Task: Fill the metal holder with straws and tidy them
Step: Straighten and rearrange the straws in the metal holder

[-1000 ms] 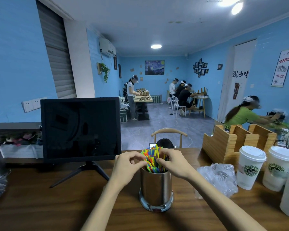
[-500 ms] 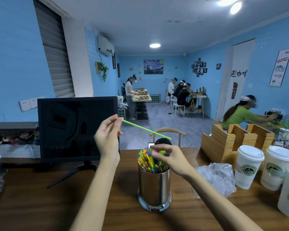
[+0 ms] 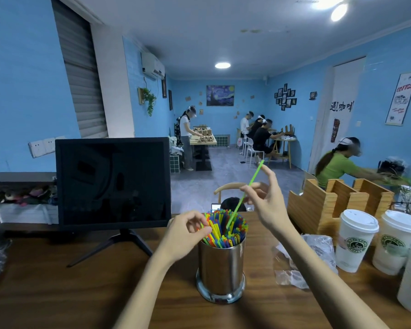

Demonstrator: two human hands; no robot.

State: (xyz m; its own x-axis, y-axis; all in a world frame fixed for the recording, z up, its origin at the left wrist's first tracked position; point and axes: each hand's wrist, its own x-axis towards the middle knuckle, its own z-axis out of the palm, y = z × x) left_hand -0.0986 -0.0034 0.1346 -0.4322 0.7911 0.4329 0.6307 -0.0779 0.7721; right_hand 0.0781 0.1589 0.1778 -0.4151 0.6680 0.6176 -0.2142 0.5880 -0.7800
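A: Where is the metal holder [image 3: 221, 269] found?

B: Upright on the worktop [image 3: 57, 293], packed with coloured straws [image 3: 223, 230].

A: And the hands?

B: A green straw [image 3: 246, 193] is pinched in the right hand [image 3: 267, 198], its lower end among the others. Straws at the rim are pinched by the left hand [image 3: 188, 231].

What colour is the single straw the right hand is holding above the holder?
Bright green straw, pinched by the right hand; clearest in the head view.
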